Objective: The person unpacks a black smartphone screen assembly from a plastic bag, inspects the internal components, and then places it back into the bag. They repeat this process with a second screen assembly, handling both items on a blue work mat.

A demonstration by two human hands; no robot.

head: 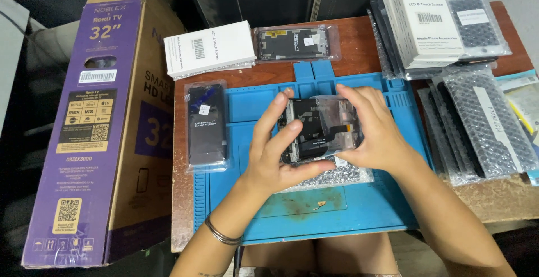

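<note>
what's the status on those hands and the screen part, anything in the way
Left hand and right hand both grip the black phone screen part above the blue mat. Bubble wrap lies under it. Nothing blocks.

Free room lay mainly on the blue repair mat (247, 106): its near strip, below the bubble-wrap sheet (331, 176), was open apart from a small scrap. Mat centre was blocked by the left hand (275, 148) and right hand (373, 134), both closed round the phone screen assy (320, 128). Mat's left edge was taken by a bagged dark screen (206, 125). Far edge of the wooden table (359, 35) carried a white box (209, 48) and a bagged screen (295, 43), just beside each other. Right side was packed w/ stacked white boxes (421, 21) and bubble-wrapped screens (483, 125). A tall cardboard TV carton (106, 125) walled off the left approach.
</note>
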